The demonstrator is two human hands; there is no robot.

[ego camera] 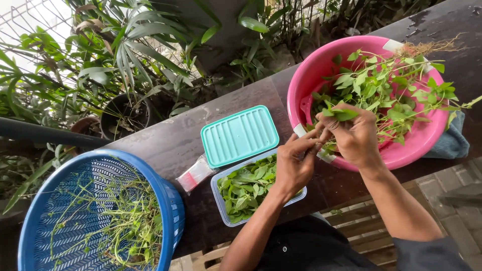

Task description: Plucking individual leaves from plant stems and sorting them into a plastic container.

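Note:
My right hand is closed around a bunch of green leafy stems at the near rim of a pink basin. My left hand pinches a leaf on one of those stems, just left of the right hand. Below the left hand sits a clear rectangular container filled with picked green leaves. Its teal lid lies beside it on the dark ledge.
A blue perforated basket at the lower left holds bare stems. A small plastic packet lies between basket and container. A grey cloth sits under the basin's right side. Potted plants and foliage stand beyond the ledge; a wooden bench is below.

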